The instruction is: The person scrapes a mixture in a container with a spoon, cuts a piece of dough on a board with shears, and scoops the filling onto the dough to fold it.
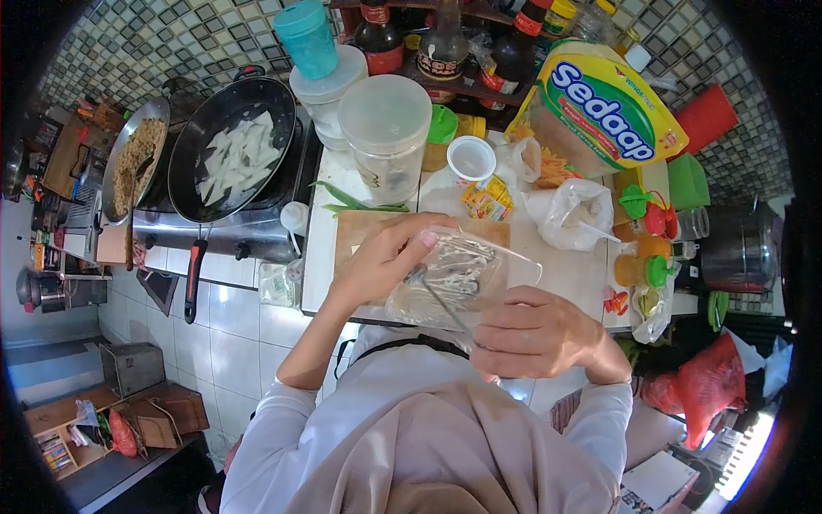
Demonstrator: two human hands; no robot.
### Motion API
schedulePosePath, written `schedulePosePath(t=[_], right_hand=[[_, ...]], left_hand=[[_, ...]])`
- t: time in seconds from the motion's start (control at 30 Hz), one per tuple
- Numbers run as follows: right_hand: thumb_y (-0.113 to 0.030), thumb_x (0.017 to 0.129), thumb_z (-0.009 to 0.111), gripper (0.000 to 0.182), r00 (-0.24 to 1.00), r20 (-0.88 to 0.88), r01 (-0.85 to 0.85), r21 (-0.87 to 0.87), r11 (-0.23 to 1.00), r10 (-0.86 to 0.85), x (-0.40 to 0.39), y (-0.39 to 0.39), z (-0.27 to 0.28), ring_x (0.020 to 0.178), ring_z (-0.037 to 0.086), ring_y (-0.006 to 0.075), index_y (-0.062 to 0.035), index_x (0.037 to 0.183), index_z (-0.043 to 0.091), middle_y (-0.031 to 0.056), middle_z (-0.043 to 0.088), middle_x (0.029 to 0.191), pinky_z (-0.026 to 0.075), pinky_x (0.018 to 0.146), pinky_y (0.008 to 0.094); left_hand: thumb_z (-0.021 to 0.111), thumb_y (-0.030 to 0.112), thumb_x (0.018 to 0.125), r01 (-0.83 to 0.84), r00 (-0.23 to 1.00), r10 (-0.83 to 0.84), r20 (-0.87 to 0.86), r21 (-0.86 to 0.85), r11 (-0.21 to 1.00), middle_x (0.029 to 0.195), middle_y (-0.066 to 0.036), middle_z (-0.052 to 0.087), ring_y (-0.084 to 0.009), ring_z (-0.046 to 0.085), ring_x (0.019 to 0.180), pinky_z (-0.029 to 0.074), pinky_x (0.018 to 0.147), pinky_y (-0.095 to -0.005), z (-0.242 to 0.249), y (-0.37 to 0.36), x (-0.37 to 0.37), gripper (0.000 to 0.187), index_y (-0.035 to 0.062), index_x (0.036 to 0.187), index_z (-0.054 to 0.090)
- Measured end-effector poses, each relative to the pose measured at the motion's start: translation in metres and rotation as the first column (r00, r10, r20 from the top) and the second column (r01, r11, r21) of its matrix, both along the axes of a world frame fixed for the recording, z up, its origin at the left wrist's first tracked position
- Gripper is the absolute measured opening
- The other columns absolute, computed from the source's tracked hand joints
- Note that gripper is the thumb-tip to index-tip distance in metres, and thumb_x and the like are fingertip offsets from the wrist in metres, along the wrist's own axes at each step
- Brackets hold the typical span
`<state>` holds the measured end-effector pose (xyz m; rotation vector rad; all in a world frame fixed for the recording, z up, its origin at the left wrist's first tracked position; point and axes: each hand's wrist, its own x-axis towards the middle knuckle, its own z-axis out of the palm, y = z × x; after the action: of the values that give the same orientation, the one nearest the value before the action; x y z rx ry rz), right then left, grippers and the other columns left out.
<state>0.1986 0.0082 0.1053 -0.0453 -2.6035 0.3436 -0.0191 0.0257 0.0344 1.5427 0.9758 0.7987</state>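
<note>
A clear plastic pack (458, 265) with thin pale strands inside lies over a wooden cutting board (355, 230) in front of me. My left hand (390, 257) grips the pack's upper left part, thumb on top. In my right hand (539, 336), fingers are curled round a tool whose thin metal part (445, 301) slants up-left across the pack; its handle is mostly hidden. Green leaves (360, 201) rest at the board's top left edge. A yellow sachet (487, 199) and a small white cup (471, 159) stand just beyond the board.
At left, a black pan (231, 150) with white pieces and a pan of brown food (137, 163) sit on the stove (214, 233). Lidded tubs (384, 128), dark bottles (378, 38), a yellow-green pouch (599, 103) and a white plastic bag (572, 214) stand behind and right.
</note>
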Motion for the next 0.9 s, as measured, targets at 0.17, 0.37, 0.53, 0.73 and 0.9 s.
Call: schedulePosePath(t=[0.17,0.37,0.53,0.73,0.9], right_hand=[[-0.018,0.069,0.062,0.016,0.999,-0.047,0.003,-0.031,1.0,-0.004,0.0,-0.001,-0.01,0.078,0.054,0.0173,-0.0058,0.078,0.056,0.0047,0.054,0.08,0.044,0.067,0.0299],[-0.023,0.072,0.063,0.017,0.965,-0.193,0.192,0.05,0.98,-0.18,0.008,-0.004,-0.017,0.075,0.055,0.0178,-0.0074,0.076,0.058,0.0031,0.056,0.077,0.044,0.066,0.0288],[-0.026,0.074,0.062,0.018,0.957,-0.226,0.193,0.028,0.981,-0.182,0.009,-0.01,-0.024,0.073,0.054,0.0179,-0.0083,0.075,0.058,0.0032,0.057,0.078,0.042,0.063,0.0287],[-0.029,0.075,0.06,0.02,0.923,-0.304,0.242,-0.022,0.97,-0.237,0.017,-0.013,-0.033,0.073,0.054,0.0189,-0.009,0.075,0.059,0.0034,0.058,0.078,0.039,0.06,0.0293],[-0.028,0.075,0.059,0.019,0.879,-0.347,0.318,-0.085,0.944,-0.327,0.023,-0.017,-0.039,0.073,0.053,0.02,-0.009,0.076,0.059,0.0042,0.058,0.079,0.039,0.059,0.0301]], left_hand=[[0.034,0.026,0.089,-0.044,0.999,0.048,-0.02,0.168,0.985,0.105,-0.012,0.055,-0.0182,0.052,0.094,0.04,0.082,-0.0269,-0.001,0.001,-0.001,0.04,-0.0035,0.109,0.052],[0.031,0.045,0.087,-0.207,0.975,0.182,0.131,0.217,0.954,0.099,-0.013,0.057,-0.0174,0.054,0.089,0.04,0.083,-0.0278,-0.01,0.006,-0.004,0.058,-0.0061,0.108,0.051],[0.032,0.03,0.089,-0.347,0.925,0.284,0.253,0.257,0.902,0.105,-0.016,0.056,-0.0252,0.056,0.092,0.041,0.083,-0.0311,-0.017,0.005,-0.003,0.044,-0.0041,0.106,0.052],[0.028,0.047,0.088,-0.472,0.841,0.372,0.393,0.198,0.859,0.101,-0.015,0.056,-0.0209,0.055,0.09,0.041,0.081,-0.0293,-0.01,0.003,0.003,0.06,-0.0061,0.108,0.05],[0.028,0.057,0.084,-0.503,0.788,0.389,0.478,0.136,0.853,0.101,-0.016,0.055,-0.0204,0.052,0.095,0.04,0.083,-0.0296,-0.009,0.0,0.005,0.072,-0.0077,0.112,0.045]])
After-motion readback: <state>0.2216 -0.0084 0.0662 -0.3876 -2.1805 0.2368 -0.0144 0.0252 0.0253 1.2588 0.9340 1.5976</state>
